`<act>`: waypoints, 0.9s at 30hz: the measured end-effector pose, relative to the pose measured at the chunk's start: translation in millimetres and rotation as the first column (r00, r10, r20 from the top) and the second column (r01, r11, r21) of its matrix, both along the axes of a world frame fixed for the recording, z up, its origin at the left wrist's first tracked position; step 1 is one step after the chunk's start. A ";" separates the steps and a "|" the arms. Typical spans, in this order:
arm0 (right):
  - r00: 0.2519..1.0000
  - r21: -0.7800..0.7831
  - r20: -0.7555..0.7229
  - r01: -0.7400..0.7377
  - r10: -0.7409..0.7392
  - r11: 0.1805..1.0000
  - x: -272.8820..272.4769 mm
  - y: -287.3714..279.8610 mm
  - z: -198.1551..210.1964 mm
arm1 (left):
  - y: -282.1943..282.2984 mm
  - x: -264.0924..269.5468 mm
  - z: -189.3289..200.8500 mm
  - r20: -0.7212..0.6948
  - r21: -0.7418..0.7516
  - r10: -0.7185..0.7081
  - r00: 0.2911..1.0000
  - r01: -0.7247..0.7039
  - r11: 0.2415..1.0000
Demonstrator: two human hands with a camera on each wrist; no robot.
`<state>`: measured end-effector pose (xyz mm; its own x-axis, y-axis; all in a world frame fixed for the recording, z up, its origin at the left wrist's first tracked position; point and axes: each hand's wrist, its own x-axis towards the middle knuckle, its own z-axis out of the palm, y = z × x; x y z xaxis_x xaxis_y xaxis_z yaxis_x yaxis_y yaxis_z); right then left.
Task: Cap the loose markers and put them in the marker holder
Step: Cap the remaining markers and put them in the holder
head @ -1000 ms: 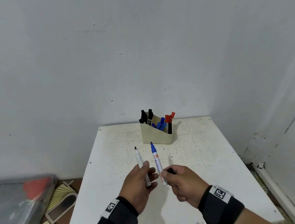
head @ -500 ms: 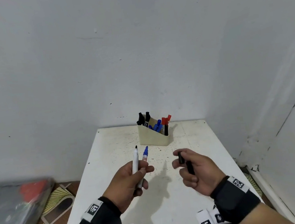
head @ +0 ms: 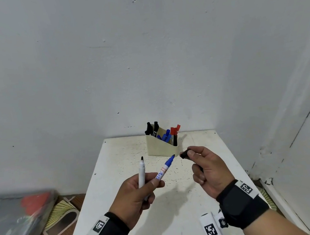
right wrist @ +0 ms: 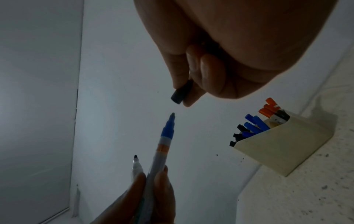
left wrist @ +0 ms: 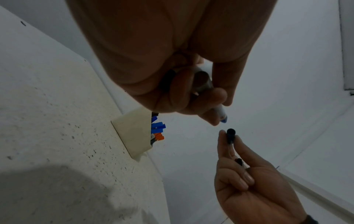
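Observation:
My left hand (head: 138, 191) grips two uncapped markers above the white table (head: 209, 198). One is a thin white marker with a black tip (head: 141, 171), standing upright. The other is a blue-tipped marker (head: 165, 167), tilted right. My right hand (head: 205, 167) pinches a dark cap (head: 184, 154) between thumb and fingers, a short gap from the blue tip (right wrist: 172, 116). In the left wrist view a second dark cap (left wrist: 239, 161) is tucked under its curled fingers. The beige marker holder (head: 160, 146) stands at the table's back, holding several black, blue and red capped markers.
White walls close in behind the table and on the right. A grey plastic-wrapped object (head: 13, 222) lies low on the left, over a patterned floor (head: 52, 223). The table's left edge (head: 85, 194) drops off beside my left hand.
The blue marker passed from my right hand into my left, beside the black-tipped one. My right hand pulled away, then brought the dark cap up close to the blue tip. The blue marker tilted right.

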<state>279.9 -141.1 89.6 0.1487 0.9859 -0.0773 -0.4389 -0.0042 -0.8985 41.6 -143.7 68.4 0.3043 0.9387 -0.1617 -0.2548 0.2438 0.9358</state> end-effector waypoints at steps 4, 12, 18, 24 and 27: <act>0.996 0.037 0.083 0.025 -0.028 0.999 -4.5 -0.1 6.6 | 0.4 -3.6 -0.6 -0.019 0.027 -0.017 1.000 0.017 0.999; 0.979 0.063 0.202 -0.020 0.007 0.998 -13.1 0.0 11.1 | 2.2 -3.6 -0.9 -0.038 0.062 -0.035 0.999 0.038 0.997; 0.948 0.042 0.312 -0.082 0.065 0.996 -14.9 -0.5 9.4 | 4.2 -4.4 -1.8 -0.053 0.069 -0.043 0.998 0.047 0.996; 0.954 0.003 0.298 -0.039 0.037 0.999 -11.5 4.9 5.6 | 6.8 -5.0 -9.8 -0.065 0.047 -0.043 0.997 0.046 0.998; 0.918 -0.136 0.396 0.094 -0.033 0.986 -3.3 29.2 -11.1 | 15.0 -6.5 -19.7 -0.092 -0.003 0.044 0.995 -0.044 0.999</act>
